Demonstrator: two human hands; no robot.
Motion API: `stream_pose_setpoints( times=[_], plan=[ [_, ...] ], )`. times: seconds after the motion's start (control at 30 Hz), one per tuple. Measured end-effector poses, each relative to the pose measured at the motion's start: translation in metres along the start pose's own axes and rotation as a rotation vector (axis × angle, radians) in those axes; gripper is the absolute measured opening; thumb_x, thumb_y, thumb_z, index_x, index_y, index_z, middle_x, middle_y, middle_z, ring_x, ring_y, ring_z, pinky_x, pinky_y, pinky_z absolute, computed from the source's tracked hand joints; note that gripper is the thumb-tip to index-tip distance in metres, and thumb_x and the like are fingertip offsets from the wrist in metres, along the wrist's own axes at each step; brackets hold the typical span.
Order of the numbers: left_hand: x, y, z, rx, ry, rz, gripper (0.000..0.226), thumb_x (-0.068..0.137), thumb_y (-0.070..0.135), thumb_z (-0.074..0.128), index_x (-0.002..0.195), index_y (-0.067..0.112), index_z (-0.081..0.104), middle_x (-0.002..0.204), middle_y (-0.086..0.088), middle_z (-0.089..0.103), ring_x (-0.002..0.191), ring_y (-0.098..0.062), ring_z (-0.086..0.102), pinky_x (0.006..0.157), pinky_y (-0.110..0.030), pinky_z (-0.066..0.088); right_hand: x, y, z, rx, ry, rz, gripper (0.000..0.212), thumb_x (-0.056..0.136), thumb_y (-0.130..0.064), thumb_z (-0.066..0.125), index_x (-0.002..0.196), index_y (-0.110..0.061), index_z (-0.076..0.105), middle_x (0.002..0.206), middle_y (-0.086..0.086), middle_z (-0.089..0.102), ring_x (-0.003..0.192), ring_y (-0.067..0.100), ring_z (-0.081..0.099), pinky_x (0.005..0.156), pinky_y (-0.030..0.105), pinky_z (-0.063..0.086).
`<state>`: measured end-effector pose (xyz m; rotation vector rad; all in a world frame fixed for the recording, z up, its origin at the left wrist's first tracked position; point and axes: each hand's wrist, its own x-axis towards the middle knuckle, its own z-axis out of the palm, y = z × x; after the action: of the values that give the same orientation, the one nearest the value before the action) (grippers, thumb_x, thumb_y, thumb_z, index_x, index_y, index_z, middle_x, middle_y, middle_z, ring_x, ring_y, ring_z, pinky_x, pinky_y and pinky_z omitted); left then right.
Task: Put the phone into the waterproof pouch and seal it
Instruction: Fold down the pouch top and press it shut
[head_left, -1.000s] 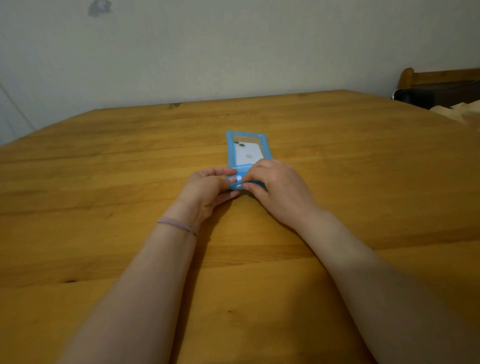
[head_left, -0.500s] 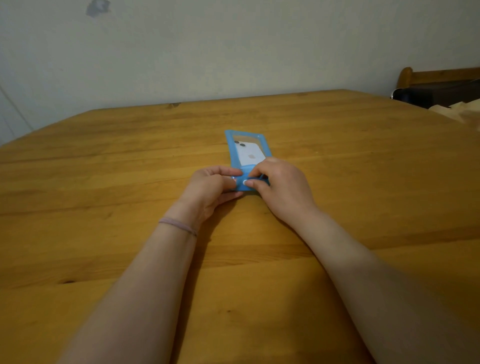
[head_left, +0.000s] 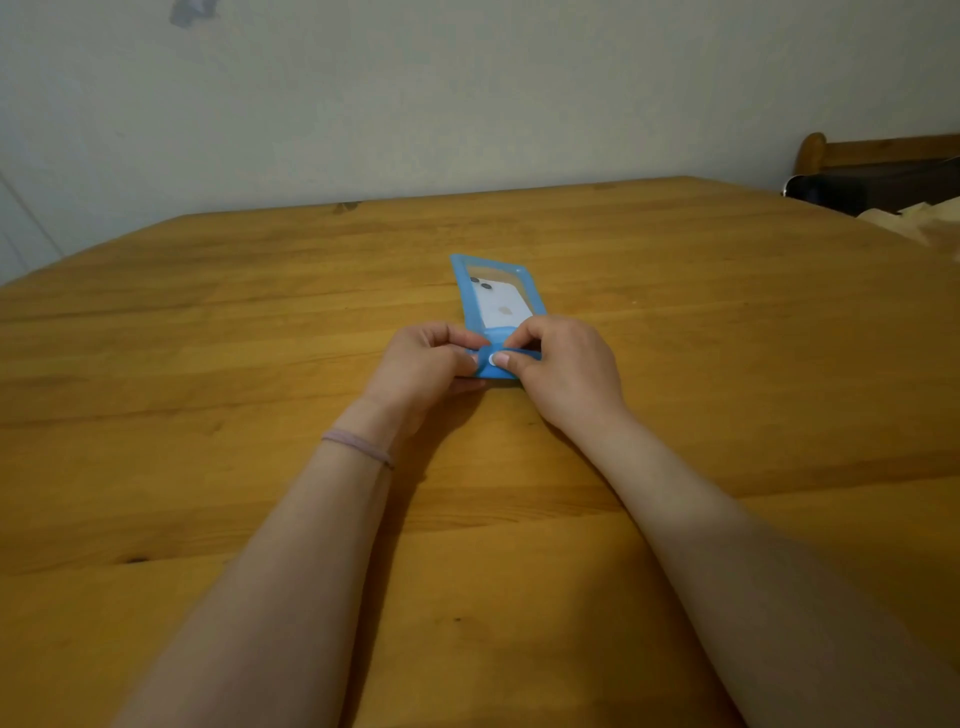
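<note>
The phone (head_left: 501, 306) is seen inside the blue waterproof pouch (head_left: 537, 306), back side up, with its camera lenses at the end far from the hands. The pouch lies flat on the wooden bench (head_left: 208, 338), its long axis running away from the person. The near end of the pouch is folded into a blue band, and this band is gripped from both sides. The left hand (head_left: 426, 364) is closed on the band's left part, fingers curled over the top and thumb beneath. The right hand (head_left: 563, 369) is closed on the right part, thumb tip pressed on the band next to a pale round spot; whether this is a snap cannot be told. The two hands are almost touching at the middle of the band. Whether the seal is fully closed cannot be told. A thin pinkish band (head_left: 358, 447) is worn on the left wrist. Well beyond the right hand, at the far right, a dark wooden piece of furniture (head_left: 883, 161) stands against the pale wall (head_left: 467, 93).
</note>
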<state>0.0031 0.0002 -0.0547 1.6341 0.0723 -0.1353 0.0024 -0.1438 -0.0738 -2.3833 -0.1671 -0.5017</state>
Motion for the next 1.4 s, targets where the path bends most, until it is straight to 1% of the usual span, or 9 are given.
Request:
stream_pose_setpoints(
  times=[0.23, 0.33, 0.47, 0.57, 0.67, 0.8, 1.07, 1.23, 1.4],
  plan=[
    [-0.001, -0.001, -0.001, 0.116, 0.028, 0.039, 0.022, 0.084, -0.008, 0.054, 0.075, 0.01, 0.063, 0.087, -0.019, 0.065, 0.083, -0.031, 0.063, 0.087, -0.046, 0.054, 0.002, 0.0, 0.0, 0.018, -0.002, 0.04, 0.017, 0.078, -0.04, 0.073, 0.072, -0.034, 0.058, 0.077, -0.017, 0.055, 0.075, 0.007, 0.053, 0.053, 0.024, 0.037],
    [0.0, 0.0, 0.0, 0.138, 0.028, 0.058, 0.022, 0.083, -0.008, 0.054, 0.074, 0.01, 0.062, 0.074, -0.012, 0.063, 0.073, -0.025, 0.061, 0.082, -0.042, 0.054, 0.004, 0.001, -0.001, 0.059, -0.018, 0.081, 0.017, 0.076, -0.04, 0.075, 0.072, -0.034, 0.06, 0.075, -0.018, 0.056, 0.076, 0.006, 0.056, 0.056, 0.026, 0.04],
    [-0.001, 0.001, 0.001, 0.007, -0.017, 0.054, 0.019, 0.084, -0.003, 0.056, 0.069, 0.008, 0.061, 0.051, 0.004, 0.065, 0.053, -0.008, 0.064, 0.062, -0.026, 0.058, 0.006, 0.002, -0.003, 0.137, -0.037, 0.106, 0.024, 0.072, -0.036, 0.08, 0.062, -0.035, 0.058, 0.066, -0.021, 0.055, 0.068, -0.001, 0.055, 0.055, 0.023, 0.04],
    [-0.003, -0.001, 0.004, 0.044, -0.003, 0.095, 0.014, 0.08, 0.007, 0.072, 0.072, 0.009, 0.061, 0.06, -0.002, 0.066, 0.056, -0.009, 0.065, 0.059, -0.023, 0.058, 0.006, 0.001, -0.003, 0.166, -0.023, 0.103, 0.024, 0.071, -0.039, 0.081, 0.063, -0.034, 0.059, 0.067, -0.018, 0.058, 0.069, 0.001, 0.057, 0.054, 0.022, 0.041],
    [-0.003, -0.003, 0.006, 0.077, 0.028, 0.128, 0.014, 0.078, 0.002, 0.074, 0.077, 0.008, 0.062, 0.063, -0.005, 0.058, 0.048, -0.006, 0.058, 0.05, -0.016, 0.05, 0.007, 0.003, -0.003, 0.198, -0.01, 0.103, 0.023, 0.069, -0.032, 0.083, 0.069, -0.03, 0.06, 0.07, -0.015, 0.06, 0.07, 0.003, 0.058, 0.056, 0.019, 0.042],
    [-0.002, -0.003, 0.007, 0.069, 0.039, 0.114, 0.013, 0.079, -0.001, 0.072, 0.078, 0.008, 0.062, 0.066, -0.008, 0.059, 0.065, -0.022, 0.057, 0.069, -0.032, 0.05, 0.006, 0.003, -0.005, 0.275, -0.047, 0.102, 0.02, 0.072, -0.02, 0.081, 0.074, -0.027, 0.063, 0.074, -0.014, 0.062, 0.072, 0.001, 0.058, 0.06, 0.016, 0.041],
    [0.0, -0.001, 0.008, 0.095, 0.117, 0.111, 0.02, 0.078, -0.001, 0.073, 0.071, 0.012, 0.06, 0.065, -0.008, 0.059, 0.067, -0.025, 0.059, 0.067, -0.033, 0.051, 0.004, 0.002, -0.005, 0.356, -0.068, 0.13, 0.024, 0.075, -0.012, 0.078, 0.079, -0.027, 0.06, 0.083, -0.007, 0.066, 0.082, 0.007, 0.063, 0.063, 0.016, 0.041],
    [-0.001, 0.001, 0.009, 0.096, 0.14, 0.114, 0.019, 0.078, -0.002, 0.072, 0.072, 0.01, 0.06, 0.076, -0.017, 0.064, 0.078, -0.032, 0.063, 0.082, -0.048, 0.054, 0.003, 0.0, -0.003, 0.329, -0.044, 0.117, 0.024, 0.075, -0.013, 0.078, 0.079, -0.028, 0.059, 0.087, -0.008, 0.066, 0.084, 0.005, 0.062, 0.063, 0.013, 0.041],
    [0.001, 0.0, 0.01, 0.101, 0.178, 0.117, 0.016, 0.078, -0.003, 0.071, 0.074, 0.009, 0.061, 0.083, -0.02, 0.067, 0.082, -0.033, 0.066, 0.084, -0.049, 0.055, 0.003, -0.002, 0.0, 0.31, -0.024, 0.112, 0.025, 0.075, -0.014, 0.078, 0.076, -0.03, 0.059, 0.087, -0.008, 0.067, 0.082, 0.003, 0.061, 0.061, 0.012, 0.039]
  ],
)
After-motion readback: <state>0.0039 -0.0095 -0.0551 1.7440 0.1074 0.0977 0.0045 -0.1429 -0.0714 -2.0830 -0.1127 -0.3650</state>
